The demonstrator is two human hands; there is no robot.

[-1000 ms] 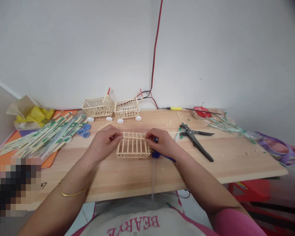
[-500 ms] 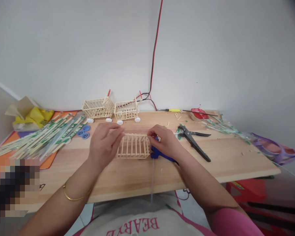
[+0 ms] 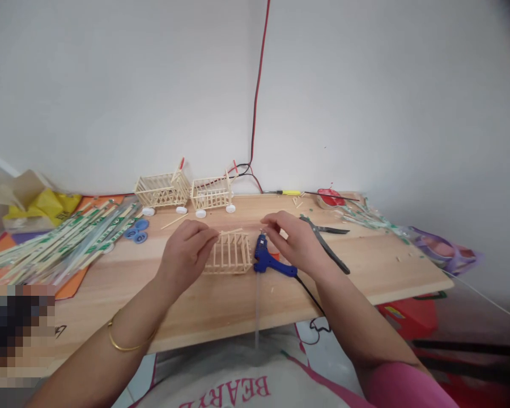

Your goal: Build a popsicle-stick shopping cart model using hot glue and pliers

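My left hand (image 3: 189,249) is closed in a pinch at the upper left corner of a small basket made of wooden sticks (image 3: 228,269). The basket rests on the table, and a thin stick lies slightly askew along its top edge. My right hand (image 3: 295,241) is apart from the basket. Its fingers are pinched by the nozzle of a blue glue gun (image 3: 261,255), and anything between them is too small to make out. The glue gun lies on the table just right of the basket, with a clear glue stick pointing towards me.
Two finished stick carts (image 3: 164,190) with white wheels stand at the back. Blue wheels (image 3: 140,231) and packaged sticks (image 3: 76,243) lie left. Black cutters (image 3: 329,249), a yellow-handled tool (image 3: 291,192), a red bowl (image 3: 330,197) and wrappers (image 3: 374,218) are on the right.
My right hand has moved off the basket's right corner to the glue gun's nozzle, so the gun is more exposed. My left hand stays at the basket. The view has shifted slightly.
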